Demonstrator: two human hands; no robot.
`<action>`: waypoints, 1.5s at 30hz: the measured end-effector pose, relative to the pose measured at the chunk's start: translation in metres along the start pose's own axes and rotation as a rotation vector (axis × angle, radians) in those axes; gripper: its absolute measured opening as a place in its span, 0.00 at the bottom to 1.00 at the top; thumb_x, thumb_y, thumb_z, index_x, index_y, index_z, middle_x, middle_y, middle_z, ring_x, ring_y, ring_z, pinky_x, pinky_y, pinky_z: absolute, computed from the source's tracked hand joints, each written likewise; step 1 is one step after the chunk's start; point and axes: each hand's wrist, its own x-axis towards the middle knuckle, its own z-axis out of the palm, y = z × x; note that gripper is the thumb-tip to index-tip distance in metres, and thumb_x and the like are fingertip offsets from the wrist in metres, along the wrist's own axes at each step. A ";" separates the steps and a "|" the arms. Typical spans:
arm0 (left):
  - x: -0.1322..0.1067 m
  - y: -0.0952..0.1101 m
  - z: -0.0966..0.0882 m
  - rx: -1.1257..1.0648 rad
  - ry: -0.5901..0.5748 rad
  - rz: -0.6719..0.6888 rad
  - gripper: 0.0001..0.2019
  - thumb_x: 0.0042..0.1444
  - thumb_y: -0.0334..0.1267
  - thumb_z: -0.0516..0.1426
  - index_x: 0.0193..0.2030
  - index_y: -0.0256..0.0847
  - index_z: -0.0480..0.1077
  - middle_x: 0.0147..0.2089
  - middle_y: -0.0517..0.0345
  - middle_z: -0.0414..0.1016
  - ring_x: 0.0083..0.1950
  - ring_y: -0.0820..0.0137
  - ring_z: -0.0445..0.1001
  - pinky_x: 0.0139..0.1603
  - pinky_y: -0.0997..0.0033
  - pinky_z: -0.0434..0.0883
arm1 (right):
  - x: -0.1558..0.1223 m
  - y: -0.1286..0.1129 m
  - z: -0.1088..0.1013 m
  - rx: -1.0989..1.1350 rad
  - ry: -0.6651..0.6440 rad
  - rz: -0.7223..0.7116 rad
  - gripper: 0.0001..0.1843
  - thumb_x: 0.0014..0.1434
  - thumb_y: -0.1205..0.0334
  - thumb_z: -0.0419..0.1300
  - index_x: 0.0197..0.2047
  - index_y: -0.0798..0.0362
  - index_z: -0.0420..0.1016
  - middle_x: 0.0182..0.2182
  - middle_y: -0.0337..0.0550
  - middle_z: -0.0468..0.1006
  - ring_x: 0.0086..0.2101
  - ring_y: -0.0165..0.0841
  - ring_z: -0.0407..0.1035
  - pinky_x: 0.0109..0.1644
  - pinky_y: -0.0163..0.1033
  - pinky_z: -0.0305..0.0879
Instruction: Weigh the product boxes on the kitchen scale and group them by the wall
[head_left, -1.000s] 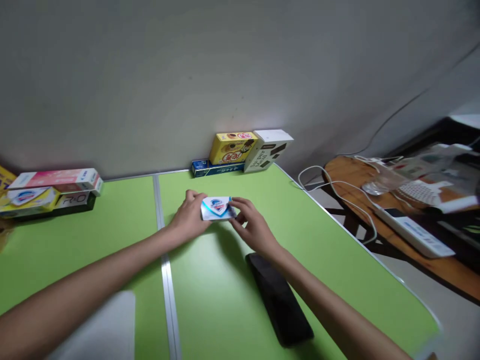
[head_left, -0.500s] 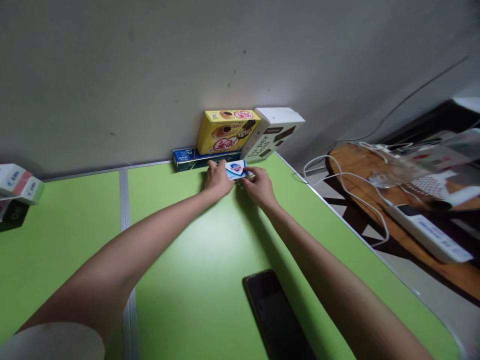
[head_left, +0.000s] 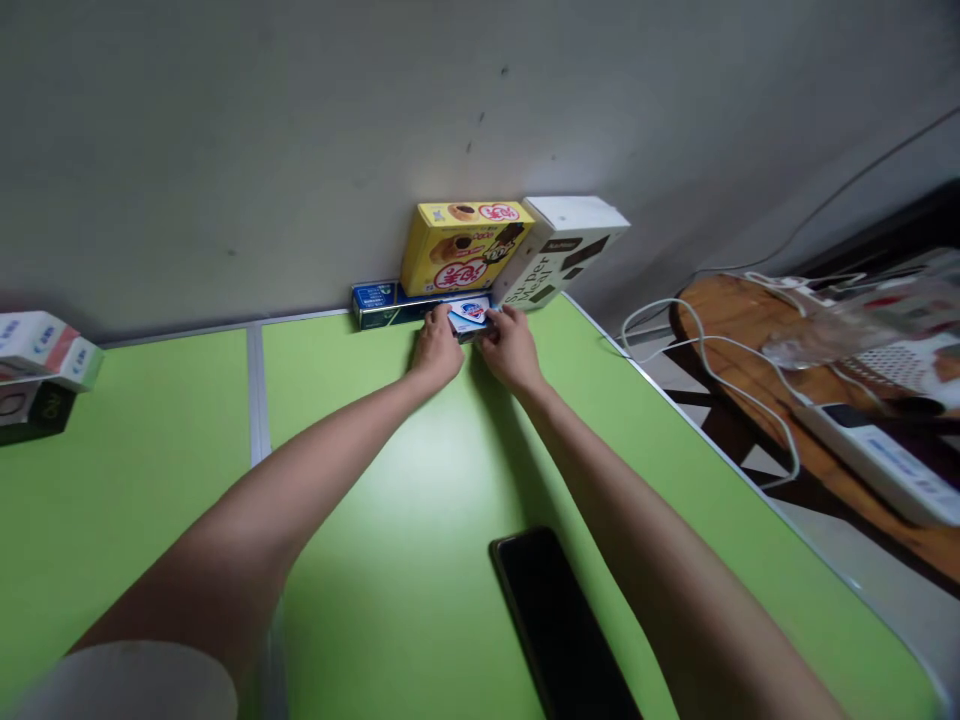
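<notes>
A small white and blue soap box [head_left: 471, 313] with a shield logo is held between my two hands, right in front of a long dark blue box [head_left: 375, 305]. My left hand [head_left: 437, 347] grips its left end, and my right hand [head_left: 513, 348] pinches the right end. Behind the soap box, a yellow snack box [head_left: 466, 250] stands upright by the wall. To its right leans a white carton [head_left: 559, 255] with brown print. Whether the soap box touches the blue box is hard to tell.
A black phone [head_left: 562, 630] lies on the green table [head_left: 375, 500] near me. Stacked small boxes [head_left: 45, 360] sit at the far left. Beyond the table's right edge, a wooden surface [head_left: 720, 320] carries white cables, a power strip [head_left: 881, 465] and plastic wrapping.
The soap box has moved slightly back toward the blue box. My left fingers have drawn in from over the blue box to the soap box's end. The view has shifted a little.
</notes>
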 end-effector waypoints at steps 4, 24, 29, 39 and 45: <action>-0.033 -0.007 -0.039 0.026 -0.158 0.053 0.25 0.54 0.27 0.55 0.59 0.36 0.58 0.56 0.42 0.67 0.54 0.61 0.71 0.55 0.61 0.68 | -0.039 -0.029 -0.011 0.009 -0.046 -0.027 0.22 0.50 0.71 0.53 0.50 0.58 0.72 0.50 0.58 0.67 0.39 0.44 0.72 0.48 0.52 0.68; -0.261 -0.207 -0.351 0.673 0.487 -0.021 0.30 0.52 0.28 0.53 0.63 0.25 0.55 0.64 0.34 0.60 0.68 0.52 0.53 0.68 0.47 0.50 | -0.172 -0.369 0.127 0.218 -0.562 -0.672 0.19 0.55 0.71 0.55 0.51 0.58 0.69 0.47 0.56 0.74 0.48 0.44 0.68 0.52 0.51 0.66; -0.268 -0.240 -0.361 0.713 0.544 -0.165 0.33 0.50 0.27 0.52 0.64 0.22 0.51 0.67 0.31 0.56 0.70 0.50 0.48 0.68 0.42 0.46 | -0.175 -0.433 0.169 0.218 -0.554 -0.789 0.27 0.53 0.71 0.55 0.57 0.58 0.61 0.56 0.60 0.65 0.52 0.47 0.64 0.53 0.52 0.66; -0.282 -0.262 -0.353 0.674 0.554 -0.159 0.30 0.53 0.25 0.50 0.65 0.33 0.53 0.68 0.39 0.54 0.71 0.53 0.47 0.68 0.45 0.46 | -0.159 -0.456 0.192 0.341 -0.578 -0.766 0.16 0.51 0.67 0.59 0.45 0.52 0.63 0.49 0.53 0.67 0.38 0.39 0.69 0.41 0.47 0.70; -0.310 -0.216 -0.373 0.465 0.529 -0.056 0.28 0.56 0.32 0.55 0.63 0.39 0.54 0.68 0.41 0.51 0.71 0.55 0.45 0.68 0.50 0.51 | -0.172 -0.417 0.129 0.501 -0.596 -0.801 0.13 0.53 0.65 0.61 0.42 0.50 0.63 0.48 0.52 0.67 0.40 0.39 0.69 0.41 0.44 0.70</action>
